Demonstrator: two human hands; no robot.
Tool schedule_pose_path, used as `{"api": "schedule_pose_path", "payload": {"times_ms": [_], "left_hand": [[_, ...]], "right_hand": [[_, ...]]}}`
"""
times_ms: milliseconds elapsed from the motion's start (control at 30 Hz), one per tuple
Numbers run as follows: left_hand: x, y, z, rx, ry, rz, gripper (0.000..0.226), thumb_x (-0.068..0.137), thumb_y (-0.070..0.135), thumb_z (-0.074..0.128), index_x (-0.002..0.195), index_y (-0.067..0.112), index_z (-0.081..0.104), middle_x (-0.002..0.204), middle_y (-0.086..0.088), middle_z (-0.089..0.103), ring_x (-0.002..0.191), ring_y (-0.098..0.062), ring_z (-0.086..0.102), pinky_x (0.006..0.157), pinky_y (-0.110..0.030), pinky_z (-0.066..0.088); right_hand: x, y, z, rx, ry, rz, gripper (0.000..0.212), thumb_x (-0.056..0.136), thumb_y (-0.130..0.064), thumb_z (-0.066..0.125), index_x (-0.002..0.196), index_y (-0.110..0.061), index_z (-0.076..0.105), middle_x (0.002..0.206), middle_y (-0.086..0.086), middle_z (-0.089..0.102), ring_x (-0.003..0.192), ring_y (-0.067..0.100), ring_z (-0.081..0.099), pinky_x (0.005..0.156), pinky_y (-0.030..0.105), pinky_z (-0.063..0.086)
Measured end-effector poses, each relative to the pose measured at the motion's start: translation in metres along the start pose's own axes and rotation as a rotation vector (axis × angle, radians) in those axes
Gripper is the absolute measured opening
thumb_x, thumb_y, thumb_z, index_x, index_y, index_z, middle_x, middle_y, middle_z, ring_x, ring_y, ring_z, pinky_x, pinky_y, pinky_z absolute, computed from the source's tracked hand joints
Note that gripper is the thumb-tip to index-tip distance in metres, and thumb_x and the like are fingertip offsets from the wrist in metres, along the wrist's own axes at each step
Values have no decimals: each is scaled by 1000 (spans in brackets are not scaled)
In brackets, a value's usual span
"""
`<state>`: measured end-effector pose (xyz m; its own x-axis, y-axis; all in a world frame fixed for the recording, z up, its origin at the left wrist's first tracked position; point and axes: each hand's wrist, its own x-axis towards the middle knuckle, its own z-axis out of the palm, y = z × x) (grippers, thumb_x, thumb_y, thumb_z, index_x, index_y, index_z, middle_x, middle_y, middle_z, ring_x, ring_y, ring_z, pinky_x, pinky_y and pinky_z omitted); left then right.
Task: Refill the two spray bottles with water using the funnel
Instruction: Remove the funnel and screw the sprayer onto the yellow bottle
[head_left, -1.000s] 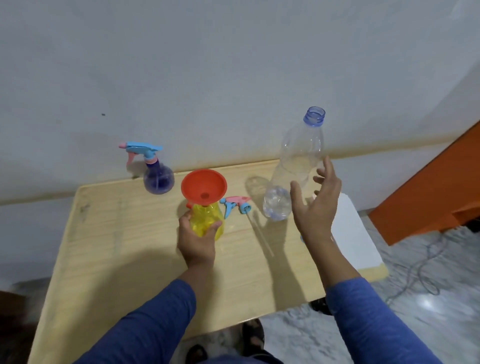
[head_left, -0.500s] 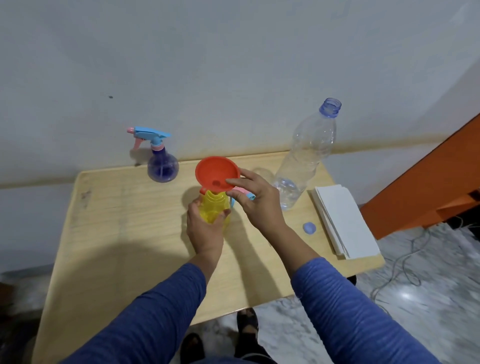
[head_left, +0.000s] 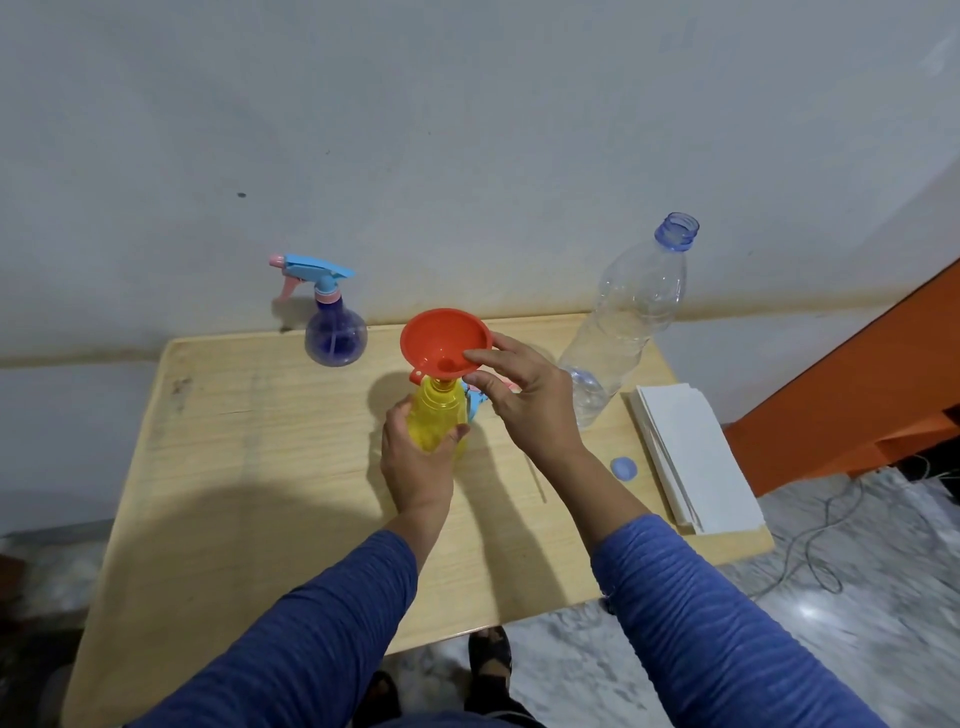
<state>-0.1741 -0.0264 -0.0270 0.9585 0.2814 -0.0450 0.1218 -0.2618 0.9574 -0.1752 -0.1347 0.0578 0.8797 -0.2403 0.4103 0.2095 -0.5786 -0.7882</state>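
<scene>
A yellow spray bottle (head_left: 436, 418) without its head stands mid-table, and my left hand (head_left: 415, 462) grips its body. A red funnel (head_left: 444, 345) sits in its neck. My right hand (head_left: 524, 400) pinches the funnel's right rim between thumb and fingers. A purple spray bottle (head_left: 335, 335) with its blue and pink trigger head on stands at the back of the table. The loose blue and pink spray head (head_left: 478, 408) lies behind the yellow bottle, mostly hidden by my right hand. A clear water bottle (head_left: 623, 322), uncapped, stands at the right with a little water in it.
The wooden table (head_left: 249, 467) stands against a white wall. A blue bottle cap (head_left: 623, 466) lies near the right edge beside a stack of white paper (head_left: 696, 457). An orange structure (head_left: 852, 389) and a cable on the marble floor are to the right.
My right hand left the water bottle, came leftward and took hold of the funnel's rim. The water bottle now stands free on the table. My left hand stays on the yellow bottle.
</scene>
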Motion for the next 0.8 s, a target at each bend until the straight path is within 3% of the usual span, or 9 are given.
{"api": "schedule_pose_path", "payload": {"times_ms": [167,300,333,400,500,667,800], "left_hand": [[-2,2,-1,-6,-14,3,65,66,30,83,120,21,49,119,1,57,108,-17,51,82,-24,37],[-3,3,-2,-11,-12,11,65,66,29,83,121,20,49,120,0,57,107,-15,51,81,-23,36],[-3,3,-2,-10,-11,13,65,66,29,83,121,20,49,120,0,57,106,-14,50,81,-23,36],[-3,2,-2,-7,-11,11,65,66,29,83,121,20,49,120,0,57,105,-14,50,81,-23,36],[-3,1,-1,3,-12,8,68,66,30,83,123,19,48,121,0,57,110,-17,51,83,-23,36],[-2,-1,-1,2,-8,29,68,66,29,83,124,20,49,124,-1,57,113,-19,52,87,-26,40],[-2,-3,0,-1,3,13,69,66,30,83,126,22,48,123,0,58,112,-19,53,85,-25,41]], "right_hand": [[0,1,-1,14,-19,14,24,77,-15,74,101,-15,74,122,7,64,106,-12,48,86,21,50],[0,1,-1,43,-25,16,24,77,-18,73,101,-15,73,122,6,64,110,-4,49,79,37,55],[0,1,-2,49,-29,15,24,77,-17,73,101,-15,73,122,6,64,110,-4,49,80,35,55],[1,2,-2,50,-34,6,25,76,-14,74,101,-13,73,121,8,64,109,-6,47,88,19,49],[0,6,-2,5,-50,-34,24,76,-11,74,100,-11,74,121,11,63,106,-12,47,87,0,37],[2,12,-4,6,-85,-54,18,77,-14,74,95,-13,75,127,7,56,107,8,53,88,9,45],[14,9,-10,30,-97,-113,17,77,-13,72,94,-10,75,102,0,67,98,-1,57,88,14,47]]}}
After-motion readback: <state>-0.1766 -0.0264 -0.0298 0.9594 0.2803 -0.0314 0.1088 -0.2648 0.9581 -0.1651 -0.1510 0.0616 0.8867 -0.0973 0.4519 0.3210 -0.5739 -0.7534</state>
